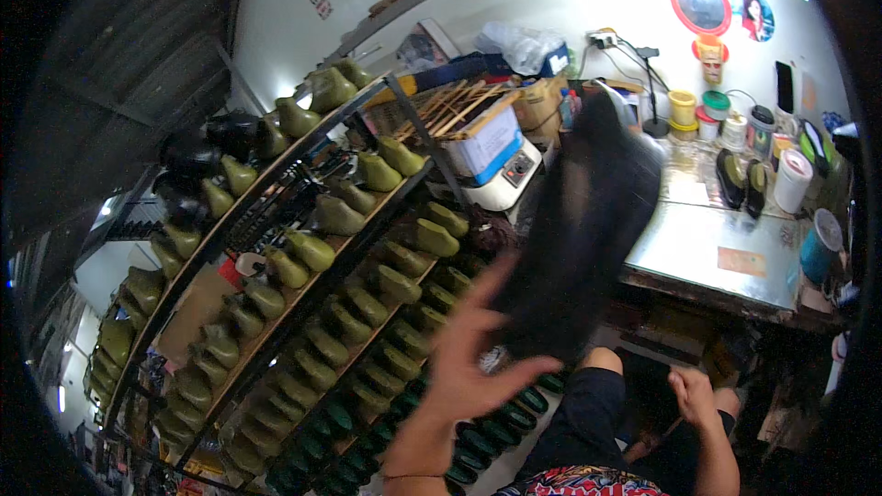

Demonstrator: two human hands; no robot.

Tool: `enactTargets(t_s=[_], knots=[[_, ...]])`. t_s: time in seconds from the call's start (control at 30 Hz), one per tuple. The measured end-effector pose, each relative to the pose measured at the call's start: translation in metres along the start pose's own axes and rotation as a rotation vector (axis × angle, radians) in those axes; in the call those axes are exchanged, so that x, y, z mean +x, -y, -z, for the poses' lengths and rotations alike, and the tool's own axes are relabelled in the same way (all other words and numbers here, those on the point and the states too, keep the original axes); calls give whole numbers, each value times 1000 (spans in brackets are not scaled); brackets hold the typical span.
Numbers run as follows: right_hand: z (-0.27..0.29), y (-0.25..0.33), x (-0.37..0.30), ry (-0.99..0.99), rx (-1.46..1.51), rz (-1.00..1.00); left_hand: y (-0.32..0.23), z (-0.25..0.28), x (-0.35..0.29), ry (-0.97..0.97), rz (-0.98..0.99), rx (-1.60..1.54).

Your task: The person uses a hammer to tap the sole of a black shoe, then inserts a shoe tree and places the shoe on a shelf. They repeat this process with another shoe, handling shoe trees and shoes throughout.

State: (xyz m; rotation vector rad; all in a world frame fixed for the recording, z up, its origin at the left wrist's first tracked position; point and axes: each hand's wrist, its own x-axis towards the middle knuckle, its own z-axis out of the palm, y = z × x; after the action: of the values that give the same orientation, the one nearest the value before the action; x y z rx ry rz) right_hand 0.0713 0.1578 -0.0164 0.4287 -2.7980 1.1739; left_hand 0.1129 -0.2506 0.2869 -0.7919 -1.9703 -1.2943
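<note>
- The left hand (pixel 469 349) is raised in the lower centre of the view, fingers spread wide and thumb extended to the right.
- The left fingertips lie at the lower edge of a large black piece (pixel 588 220), blurred by motion. Whether the hand grips it or merely touches it cannot be told.
- The black piece is tilted, running from the fingertips up and to the right, and it overlaps the near-left corner of the desk (pixel 707 248) in the view. Its exact kind cannot be told from the blur.
- The right hand (pixel 694 395) is low at the right, near the person's lap, fingers loosely curled. No object is visible in it; the degree of closure cannot be told.
- A rack (pixel 303 248) of slanted shelves stands to the left, filled with rows of olive-green shoe lasts (pixel 317 248); the topmost shelf also carries a few black ones (pixel 197 161).
- A white and blue machine (pixel 491 161) sits behind the rack, with wooden sticks (pixel 450 106) across a box on top of it.
- The desk has a pale, shiny top. It carries small cans and pots (pixel 712 115) along the wall, two dark shoe-shaped pieces (pixel 740 179) and a white roll (pixel 792 179).
- A round red-framed mirror (pixel 700 3) hangs on the white wall above the desk.
</note>
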Motion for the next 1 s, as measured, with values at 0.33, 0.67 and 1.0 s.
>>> enactTargets(t_s=[0.33,0.67,1.0], knots=[[-60,-59,-55,183,-256,-310,-145,262,87,-904,4,1447],[-77,-81,-49,271,-539,-169,-150,453,120,-1152,452,1176],[-80,-95,-54,304,-556,-219,-158,487,87,-1035,701,1285]])
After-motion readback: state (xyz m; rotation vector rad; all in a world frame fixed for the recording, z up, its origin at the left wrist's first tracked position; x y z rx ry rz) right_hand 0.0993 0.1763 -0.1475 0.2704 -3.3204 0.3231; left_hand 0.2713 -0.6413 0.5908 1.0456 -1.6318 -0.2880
